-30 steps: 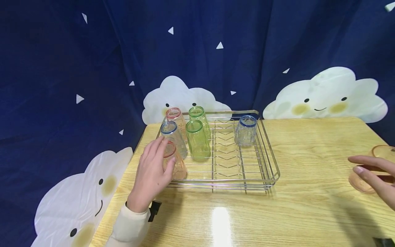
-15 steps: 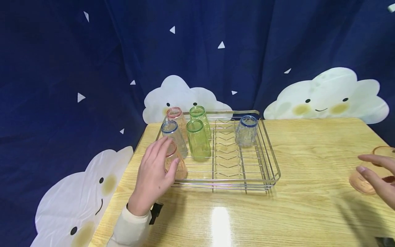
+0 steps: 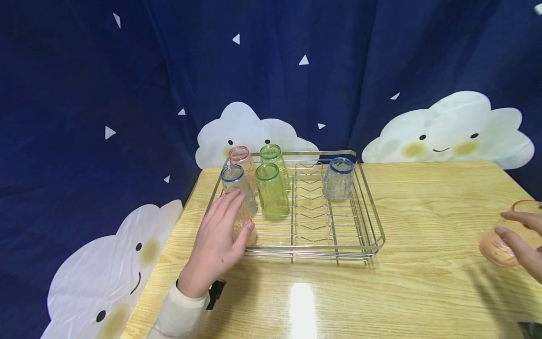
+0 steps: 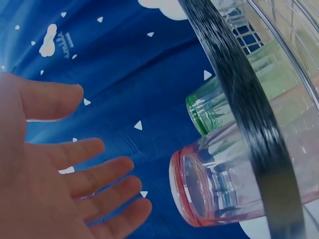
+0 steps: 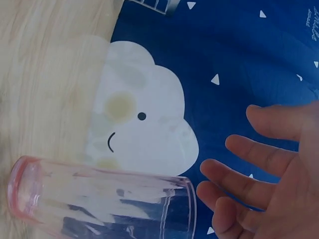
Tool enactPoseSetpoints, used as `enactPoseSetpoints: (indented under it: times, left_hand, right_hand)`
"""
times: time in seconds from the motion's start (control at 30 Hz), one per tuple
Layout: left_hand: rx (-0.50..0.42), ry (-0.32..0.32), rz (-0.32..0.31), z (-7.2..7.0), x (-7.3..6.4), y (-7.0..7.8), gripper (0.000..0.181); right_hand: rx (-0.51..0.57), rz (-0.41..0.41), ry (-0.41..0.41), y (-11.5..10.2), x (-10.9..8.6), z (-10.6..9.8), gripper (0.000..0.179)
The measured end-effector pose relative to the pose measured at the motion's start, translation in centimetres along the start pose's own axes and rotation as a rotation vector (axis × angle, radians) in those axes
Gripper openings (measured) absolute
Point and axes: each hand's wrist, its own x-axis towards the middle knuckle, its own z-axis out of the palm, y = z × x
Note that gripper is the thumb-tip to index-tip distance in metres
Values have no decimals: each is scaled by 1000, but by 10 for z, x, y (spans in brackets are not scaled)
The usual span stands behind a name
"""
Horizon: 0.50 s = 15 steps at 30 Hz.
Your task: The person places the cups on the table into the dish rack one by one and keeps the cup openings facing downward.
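Observation:
My left hand (image 3: 220, 240) hovers above the near left corner of a wire dish rack (image 3: 313, 247), its fingers relaxed. Below it an upside-down pinkish-orange glass (image 3: 242, 221) stands in the rack, partly hidden by the hand. In the left wrist view there is a gap between the fingertips and that glass's red base (image 4: 192, 189). At the far right, my right hand (image 3: 525, 235) is beside an upright pinkish-orange glass (image 3: 493, 249) on the table. The right wrist view has the loosely bent fingers apart from the glass's rim (image 5: 192, 204).
Behind my left hand stand upside-down glasses: a blue-based one (image 3: 245, 190), a red-based one (image 3: 249, 169) and two green ones, the nearer green glass (image 3: 273, 200) in front. Another blue glass (image 3: 338, 183) sits at the rack's back right. A dark blue curtain (image 3: 279, 84) hangs behind the wooden table (image 3: 415, 282).
My left hand has drifted slightly right and now covers more of the glass below it. My right hand has moved a little to the right. The glasses stay where they were.

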Motion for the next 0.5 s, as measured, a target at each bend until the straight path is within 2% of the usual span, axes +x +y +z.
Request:
enactPoseSetpoints:
  times: [0.1, 0.17, 0.37, 0.43, 0.5]
  left_hand:
    - [-17, -24, 20, 0, -1, 2, 59]
    - [-25, -35, 40, 0, -2, 4, 59]
    - [-29, -34, 95, 0, -4, 7, 59]
    - [-29, -33, 104, 0, -5, 8, 59]
    - [-38, -36, 112, 0, -6, 10, 59]
  right_hand:
    - [46, -25, 25, 3, 0, 3, 38]
    - [38, -34, 43, 4, 0, 3, 42]
    - [17, -64, 95, 6, 3, 4, 94]
    - [28, -58, 98, 8, 2, 5, 89]
    - [49, -46, 101, 10, 1, 6, 71]
